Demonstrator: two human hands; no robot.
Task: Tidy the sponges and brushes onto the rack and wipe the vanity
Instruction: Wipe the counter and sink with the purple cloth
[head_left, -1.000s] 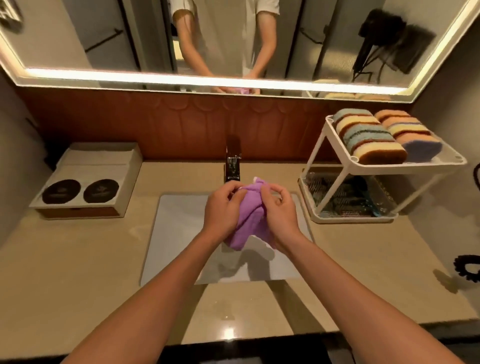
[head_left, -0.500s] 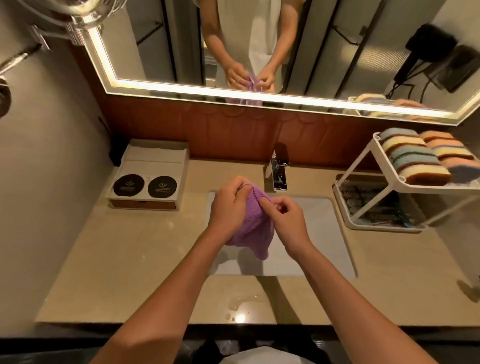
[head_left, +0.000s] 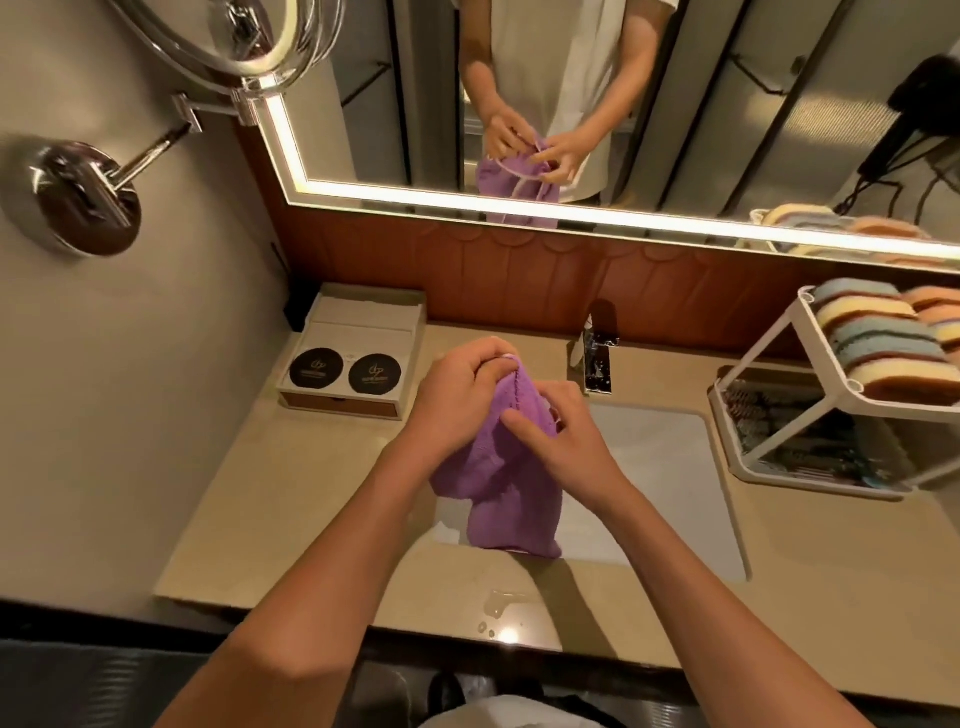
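Observation:
Both hands hold a purple cloth (head_left: 501, 483) above the left part of the white sink (head_left: 660, 478). My left hand (head_left: 454, 395) grips its upper edge with curled fingers. My right hand (head_left: 553, 434) pinches the cloth just below, and the rest hangs down between my wrists. At the right stands a white two-tier rack (head_left: 779, 410). Several striped sponges (head_left: 883, 348) lie side by side on its top shelf. Dark brushes (head_left: 800, 436) lie in its lower tray, partly hidden by the frame.
A beige vanity top (head_left: 311, 509) runs around the sink, with a small puddle (head_left: 498, 605) near its front edge. A chrome tap (head_left: 597, 358) stands behind the sink. A box with two black round lids (head_left: 345, 371) sits at the back left. A wall mirror on an arm (head_left: 234, 41) juts out at the upper left.
The view has swung left and pulled back. My hands have shifted to the sink's left side, and the cloth has unfolded and hangs lower.

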